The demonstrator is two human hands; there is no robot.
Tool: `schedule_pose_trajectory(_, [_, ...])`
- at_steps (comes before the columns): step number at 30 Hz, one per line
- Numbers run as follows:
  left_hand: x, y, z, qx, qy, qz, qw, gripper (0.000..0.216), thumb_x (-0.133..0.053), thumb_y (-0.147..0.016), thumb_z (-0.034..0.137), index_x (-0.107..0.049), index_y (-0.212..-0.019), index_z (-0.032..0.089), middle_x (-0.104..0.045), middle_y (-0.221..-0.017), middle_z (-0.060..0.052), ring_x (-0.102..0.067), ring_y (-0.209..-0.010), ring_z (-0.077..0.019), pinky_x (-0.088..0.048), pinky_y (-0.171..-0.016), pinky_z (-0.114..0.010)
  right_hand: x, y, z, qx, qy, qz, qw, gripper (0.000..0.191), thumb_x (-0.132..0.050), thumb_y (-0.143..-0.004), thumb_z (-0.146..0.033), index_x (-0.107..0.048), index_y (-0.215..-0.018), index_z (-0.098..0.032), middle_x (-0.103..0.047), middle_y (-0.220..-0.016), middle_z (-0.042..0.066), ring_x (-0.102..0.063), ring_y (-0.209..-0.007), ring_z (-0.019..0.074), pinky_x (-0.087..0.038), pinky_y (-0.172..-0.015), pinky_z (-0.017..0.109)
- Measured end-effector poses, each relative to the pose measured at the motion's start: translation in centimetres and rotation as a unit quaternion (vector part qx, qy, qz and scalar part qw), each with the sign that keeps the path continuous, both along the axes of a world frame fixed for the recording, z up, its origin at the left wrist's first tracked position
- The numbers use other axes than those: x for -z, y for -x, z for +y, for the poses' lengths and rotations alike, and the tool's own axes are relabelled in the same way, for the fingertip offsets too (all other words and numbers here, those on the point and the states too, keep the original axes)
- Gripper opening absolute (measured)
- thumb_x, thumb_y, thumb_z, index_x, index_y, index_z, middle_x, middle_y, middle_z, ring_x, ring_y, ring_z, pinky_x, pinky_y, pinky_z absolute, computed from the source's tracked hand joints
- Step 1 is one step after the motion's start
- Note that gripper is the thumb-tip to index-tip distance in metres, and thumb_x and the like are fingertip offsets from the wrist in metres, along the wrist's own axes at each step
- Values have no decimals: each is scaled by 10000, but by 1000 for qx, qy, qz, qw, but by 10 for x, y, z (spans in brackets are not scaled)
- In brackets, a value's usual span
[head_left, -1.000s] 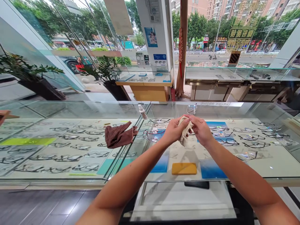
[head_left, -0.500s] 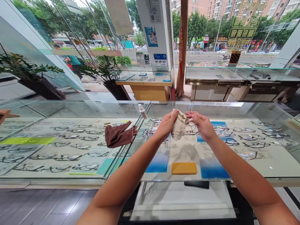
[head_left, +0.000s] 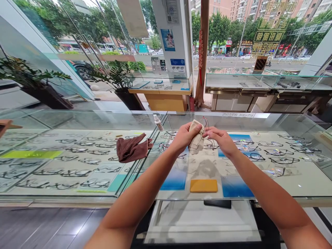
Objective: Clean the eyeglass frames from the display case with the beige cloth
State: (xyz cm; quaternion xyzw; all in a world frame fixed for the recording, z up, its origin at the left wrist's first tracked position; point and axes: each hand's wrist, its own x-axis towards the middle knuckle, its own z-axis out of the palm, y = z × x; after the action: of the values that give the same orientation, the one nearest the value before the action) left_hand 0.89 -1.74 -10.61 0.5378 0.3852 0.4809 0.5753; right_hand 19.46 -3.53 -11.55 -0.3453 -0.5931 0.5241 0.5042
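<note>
My left hand (head_left: pixel 184 135) is closed on a beige lens cloth (head_left: pixel 195 144) with dark stitch-like lines, its thumb pressed on top. Part of a thin-framed pair of eyeglasses (head_left: pixel 204 121) sticks up past the cloth, and the rest is hidden by cloth and fingers. Touching the cloth's right side, my right hand (head_left: pixel 221 139) pinches the eyeglasses' frame between its fingertips. Both hands are above the glass counter (head_left: pixel 166 197). Left of them, a crumpled brown cloth (head_left: pixel 132 149) and a small white spray bottle (head_left: pixel 158 123) rest on the glass.
Rows of display eyeglasses (head_left: pixel 282 159) lie under the glass on both sides. A yellow flat object (head_left: pixel 203 186) is near the front edge, with a dark object (head_left: pixel 217 204) just below it. Potted plants (head_left: pixel 127 86) and a wooden post (head_left: pixel 201 62) stand beyond the counter.
The eyeglasses have turned: the round lens that stood up above my right fingers no longer shows there. My right hand has shifted slightly left, against the cloth.
</note>
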Motion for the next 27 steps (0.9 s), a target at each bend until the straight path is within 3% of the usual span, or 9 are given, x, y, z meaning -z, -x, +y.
schedule_pose_trajectory(6, [-3, 2, -1, 36, 13, -1, 999, 585, -952, -591, 559, -675, -888, 138, -666, -758, 1, -565, -644, -106, -446, -611, -225, 2, 0, 1, -6, -12, -2, 1000, 299, -779, -803, -533, -838, -778, -241, -695, -1015, 55, -595, -1043, 224, -431, -1037, 391])
schedule_pose_trajectory(16, [-8, -1, -5, -8, -7, 25, 1000, 547, -933, -581, 571, -643, -767, 145, -627, -661, 9, -518, -583, -100, -410, -560, -227, -3, 1, -4, -44, -41, -57, 997, 373, -732, -839, -608, -828, -803, -249, -676, -932, 40, -587, -1000, 226, -416, -1024, 398])
schedule_pose_trajectory(22, [-10, 9, 1, -2, 13, 21, 1000, 576, -943, -556, 584, -652, -785, 143, -625, -656, 14, -508, -551, -90, -394, -523, -214, -3, -1, -3, -70, -22, -69, 995, 376, -774, -800, -626, -830, -773, -255, -669, -1024, 60, -591, -1062, 242, -424, -1046, 415])
schedule_pose_trajectory(27, [-13, 18, 6, 40, 48, 26, 998, 547, -927, -592, 582, -667, -785, 141, -622, -641, 12, -517, -527, -92, -371, -496, -210, -1, -2, 0, -56, -6, -75, 996, 330, -777, -799, -573, -829, -756, -250, -690, -1059, 67, -595, -1121, 255, -404, -1078, 426])
